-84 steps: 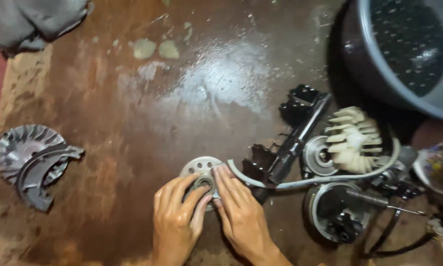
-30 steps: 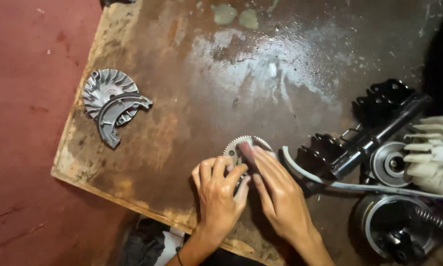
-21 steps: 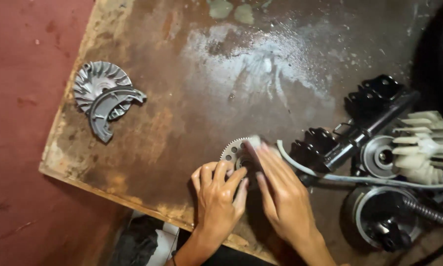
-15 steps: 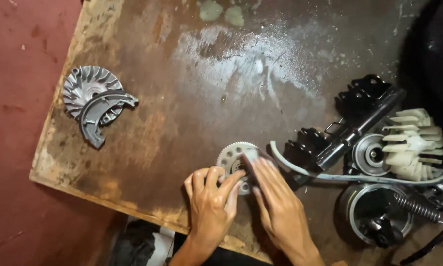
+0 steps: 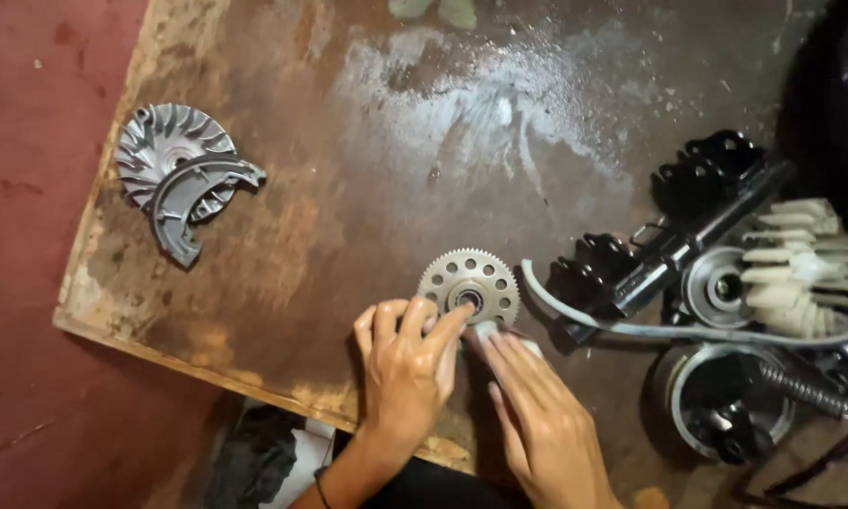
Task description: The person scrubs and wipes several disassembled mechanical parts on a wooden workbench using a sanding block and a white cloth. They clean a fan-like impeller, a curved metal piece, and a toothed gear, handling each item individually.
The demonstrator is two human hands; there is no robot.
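Note:
A round silver toothed gear [image 5: 469,286] with a ring of holes lies flat on the worn brown board [image 5: 349,188]. My left hand [image 5: 405,369] rests palm down just below it, and its fingertips touch the gear's lower left rim. My right hand [image 5: 535,415] lies beside it with flat fingers. Those fingers press a small pale pad [image 5: 487,330] against the board at the gear's lower edge. Most of the gear's face is uncovered.
A finned silver pulley half [image 5: 165,155] with a curved grey metal piece [image 5: 203,193] on it lies at the board's left. At right are black parts [image 5: 669,245], a white fan [image 5: 806,269], a grey belt [image 5: 688,332], a round drum [image 5: 725,405] and a spring [image 5: 801,391]. The board's front edge [image 5: 160,341] meets red floor [image 5: 28,283].
Both hands have slid down off the gear toward me, uncovering its face. The right hand's pad has moved from the gear's centre to its lower edge. The view shifted slightly.

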